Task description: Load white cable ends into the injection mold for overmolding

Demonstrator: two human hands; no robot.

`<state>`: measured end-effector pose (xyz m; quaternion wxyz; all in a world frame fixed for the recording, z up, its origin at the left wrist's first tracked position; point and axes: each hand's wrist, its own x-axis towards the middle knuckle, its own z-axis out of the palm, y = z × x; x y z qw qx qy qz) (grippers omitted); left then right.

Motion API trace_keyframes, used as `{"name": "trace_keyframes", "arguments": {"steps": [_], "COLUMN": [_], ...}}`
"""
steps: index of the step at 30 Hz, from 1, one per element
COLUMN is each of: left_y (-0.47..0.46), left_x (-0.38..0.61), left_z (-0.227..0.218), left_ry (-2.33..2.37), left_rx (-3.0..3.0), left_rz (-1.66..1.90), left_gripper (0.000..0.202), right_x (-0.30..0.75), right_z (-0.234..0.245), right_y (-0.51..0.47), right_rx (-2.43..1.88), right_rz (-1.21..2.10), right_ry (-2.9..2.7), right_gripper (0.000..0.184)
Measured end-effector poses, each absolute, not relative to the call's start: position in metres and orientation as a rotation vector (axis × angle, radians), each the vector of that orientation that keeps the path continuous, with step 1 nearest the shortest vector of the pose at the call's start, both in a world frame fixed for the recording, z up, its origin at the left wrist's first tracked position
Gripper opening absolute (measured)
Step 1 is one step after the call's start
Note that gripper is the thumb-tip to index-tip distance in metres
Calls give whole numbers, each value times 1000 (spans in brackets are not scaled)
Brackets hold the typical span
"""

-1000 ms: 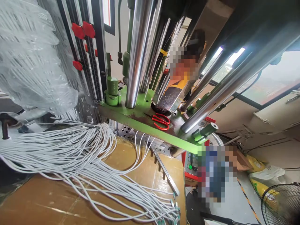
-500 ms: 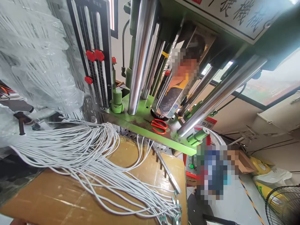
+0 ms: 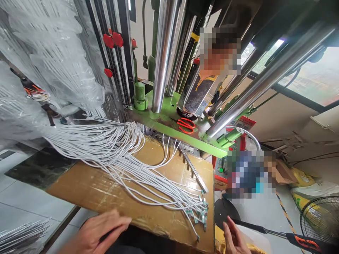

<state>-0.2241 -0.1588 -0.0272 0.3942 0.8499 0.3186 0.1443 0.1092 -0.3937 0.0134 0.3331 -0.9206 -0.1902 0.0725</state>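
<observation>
My left hand (image 3: pixel 102 229) hovers at the near edge of the cardboard-covered table (image 3: pixel 90 190), its fingers stretched out with a gap above the thumb. Nothing shows in it. Beyond the table's right corner my right hand (image 3: pixel 234 238) points upward, fingers extended and apart, partly cut off by the lower frame edge. Between and above the hands lies a big bundle of white cables (image 3: pixel 124 148), their metal-and-green connector ends (image 3: pixel 202 211) gathered at the right corner. A long metal bar with small prongs (image 3: pixel 194 169) rests beside them.
A green press (image 3: pixel 182 137) with steel columns stands behind the table, with red-handled scissors (image 3: pixel 186 125) on its bed. Plastic-wrapped cables (image 3: pixel 58 53) hang at left. A fan (image 3: pixel 320 222) and a black-and-orange pole (image 3: pixel 304 241) are at right. Another person is behind the press.
Both my hands have come into view from below; only a sliver of one showed earlier. The view has tipped downward and shifted left. The cables and bar lie as before.
</observation>
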Motion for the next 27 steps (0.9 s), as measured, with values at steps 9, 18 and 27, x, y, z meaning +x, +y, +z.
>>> {"name": "trace_keyframes", "arguments": {"steps": [9,18,27], "left_y": [-91,-42,-19], "left_x": [-101,-70,-67], "left_z": [23,50,46], "left_ry": [324,433,381], "left_rx": [2993,2235,1647], "left_rz": [262,-191,-313], "left_gripper": [43,9,37], "right_x": [141,176,128], "right_z": [9,31,64], "right_y": [-266,-239,-232], "right_rx": [-2298,-2256,-1991], "right_rz": [92,135,478], "right_ry": [-1535,-1529,-1387], "right_gripper": [45,47,30]}}
